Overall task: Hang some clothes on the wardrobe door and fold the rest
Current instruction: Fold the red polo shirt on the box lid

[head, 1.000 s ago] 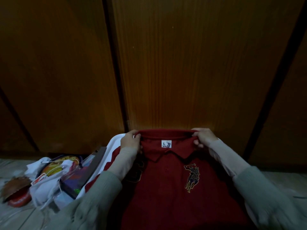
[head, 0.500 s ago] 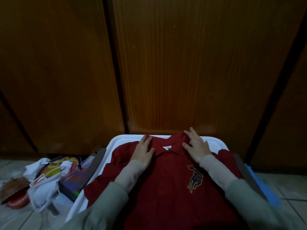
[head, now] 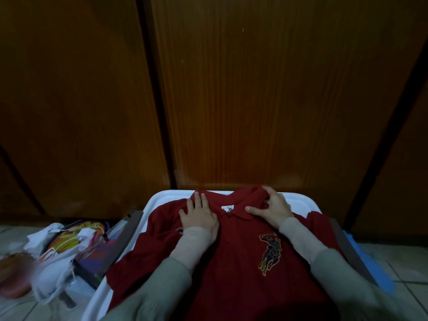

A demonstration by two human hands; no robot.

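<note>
A: Left of frame?
B: Plastic bags on the floor; left hand flat, fingers straight, on the red polo shirt.
A: Right?
B: Right hand, fingers curled at the collar; the shirt lies on a white tray, wardrobe door behind.

A white tray-like surface carries the red polo shirt, spread flat on it with its collar at the far rim. Beneath and around, the tiled floor holds a heap of white plastic bags and packets just left of it.
</note>
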